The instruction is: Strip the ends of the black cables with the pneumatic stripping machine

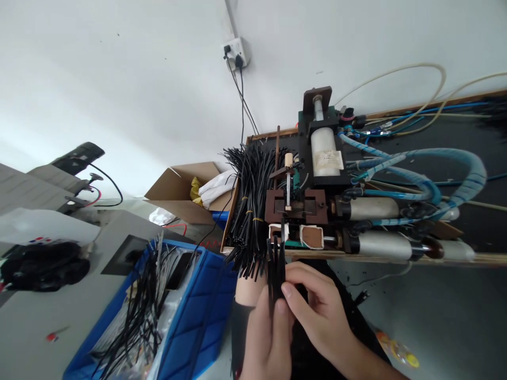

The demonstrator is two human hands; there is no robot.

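Observation:
Several black flat strips (276, 269) stand fanned out between my two hands, their free ends pointing at the bench machine. My left hand (269, 338) is closed around their lower part, thumb laid along them. From the right, my right hand (317, 301) pinches the strips between thumb and fingers. Just ahead is the machine's brown clamp block (275, 206), with a vertical screw in its middle. Below that block sit two pads (312, 237) with white edges. Left of the machine, bundles of long black strips (253, 200) lie on the bench, some tied with yellow bands.
A blue crate (202, 316) full of loose strips stands on the floor at left. Behind it is an open cardboard box (182, 182). Metal cylinders (384, 245) and blue-wrapped hoses (471, 169) cover the bench's right side. A wall socket (236, 54) has cables running down.

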